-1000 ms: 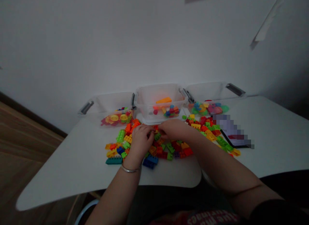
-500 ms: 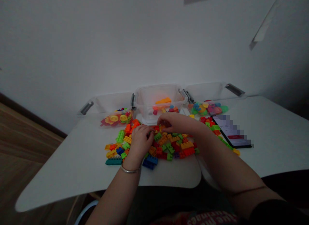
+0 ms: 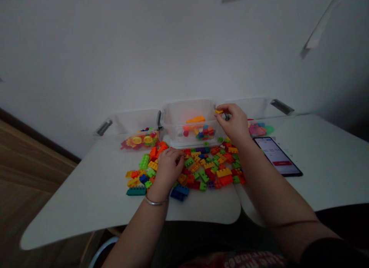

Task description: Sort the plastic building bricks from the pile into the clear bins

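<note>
Head view has it: a small yellow brick [image 3: 218,111] pinched in the right hand [image 3: 235,124], up by the right end of the middle clear bin [image 3: 174,125]! Down below, the left hand [image 3: 169,165] rests, fingers curled, on the scattered bricks [image 3: 195,167], its grip impossible to tell, while a lit phone [image 3: 278,156] lies rightward on the white worktop [image 3: 325,164].

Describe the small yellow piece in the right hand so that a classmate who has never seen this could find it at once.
Among three clear bins by the wall, find the middle bin. At its right end is the right hand, pinching a small yellow piece. Unlike the loose blocks lying below, it is held up above the table.
</note>
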Demonstrator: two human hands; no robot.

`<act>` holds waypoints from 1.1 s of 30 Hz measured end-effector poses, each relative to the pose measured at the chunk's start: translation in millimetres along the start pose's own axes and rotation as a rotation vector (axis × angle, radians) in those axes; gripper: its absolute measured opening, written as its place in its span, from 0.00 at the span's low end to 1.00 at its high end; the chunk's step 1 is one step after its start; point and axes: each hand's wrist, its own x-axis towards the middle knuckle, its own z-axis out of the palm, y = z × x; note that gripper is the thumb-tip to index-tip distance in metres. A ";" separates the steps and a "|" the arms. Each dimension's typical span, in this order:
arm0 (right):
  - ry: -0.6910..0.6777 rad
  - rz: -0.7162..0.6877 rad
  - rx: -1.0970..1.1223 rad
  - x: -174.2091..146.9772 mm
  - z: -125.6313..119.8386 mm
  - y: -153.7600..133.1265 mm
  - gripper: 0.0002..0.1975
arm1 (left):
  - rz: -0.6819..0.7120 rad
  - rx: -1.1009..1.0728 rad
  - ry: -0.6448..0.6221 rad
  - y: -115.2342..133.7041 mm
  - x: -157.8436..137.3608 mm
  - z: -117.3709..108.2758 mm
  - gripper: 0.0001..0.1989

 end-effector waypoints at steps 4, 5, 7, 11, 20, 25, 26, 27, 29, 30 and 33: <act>-0.084 -0.007 -0.038 -2.0 5.6 7.0 0.11 | -0.009 -0.001 -0.007 1.3 0.2 -1.3 0.09; -0.126 -0.020 -0.048 -1.8 5.6 7.7 0.11 | -0.011 -0.001 -0.009 1.6 0.2 -1.6 0.09; -0.227 -0.056 -0.082 -0.4 4.6 8.0 0.12 | -0.016 0.001 -0.017 2.0 0.0 -2.1 0.09; -0.447 -0.169 -0.271 3.6 0.5 4.1 0.16 | -0.027 0.002 -0.032 2.2 -0.5 -2.1 0.09; -0.526 -0.161 -0.339 4.3 -8.8 -9.3 0.18 | -0.017 0.003 -0.014 1.0 -0.7 -0.5 0.09; -0.306 -0.144 -0.212 3.3 -17.1 -22.3 0.15 | -0.013 0.011 -0.019 1.6 -0.7 -1.2 0.09; -0.284 -0.144 -0.183 3.3 -19.7 -27.1 0.15 | -0.011 0.011 -0.023 1.9 -0.7 -1.4 0.09; -0.284 -0.140 -0.152 3.3 -22.5 -32.2 0.14 | -0.011 0.011 -0.025 2.1 -0.7 -1.6 0.09; -0.354 -0.125 -0.080 3.0 -27.3 -42.4 0.12 | -0.020 0.009 -0.024 2.5 -0.8 -1.7 0.09; -0.418 -0.120 -0.041 2.6 -28.9 -46.8 0.11 | -0.026 0.008 -0.020 2.6 -0.9 -1.6 0.09; -0.678 -0.161 0.022 0.0 -28.9 -55.8 0.10 | -0.039 0.009 -0.008 2.7 -1.2 -1.5 0.09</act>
